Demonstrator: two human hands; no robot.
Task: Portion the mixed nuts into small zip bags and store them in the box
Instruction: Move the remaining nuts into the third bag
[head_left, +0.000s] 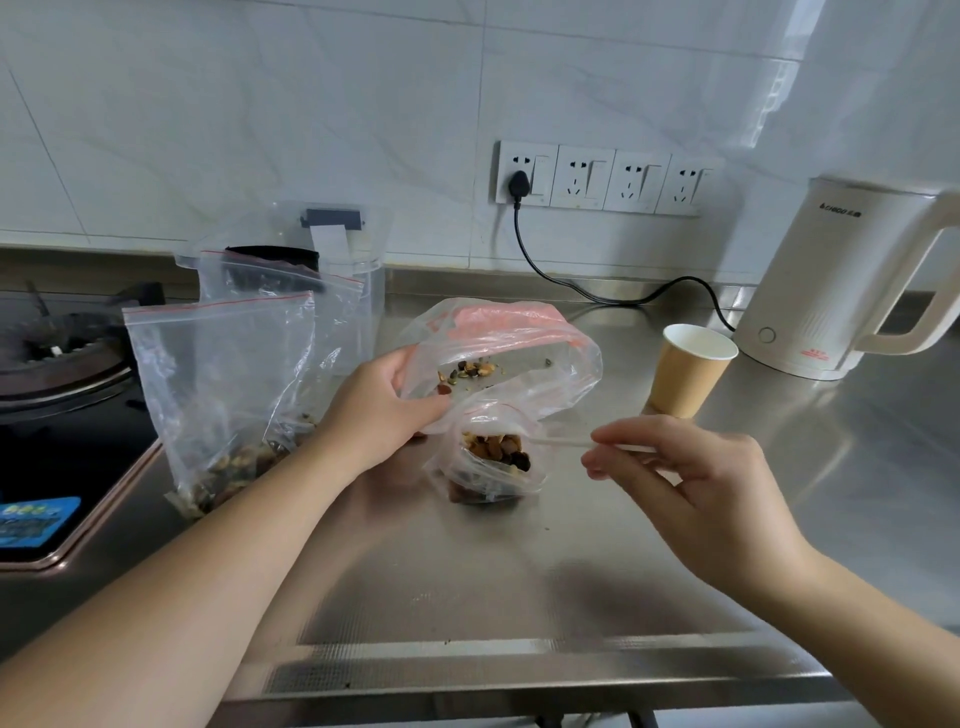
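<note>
My left hand (382, 408) grips the rim of a large clear bag (524, 358) with a pink strip, tilted over a small zip bag. A few mixed nuts (470, 370) lie inside the large bag near its mouth. The small zip bag (491, 460) stands on the steel counter, part filled with nuts. My right hand (691, 478) pinches the small bag's rim and pulls it to the right. Two filled zip bags (223, 384) lean at the left, in front of a clear plastic box (358, 291).
A gas stove (57, 374) sits at the far left. A paper cup (688, 369) stands right of the bags, with a white electric kettle (836, 275) behind it and its black cord (571, 291) running to wall sockets. The counter's front edge (519, 670) is near me.
</note>
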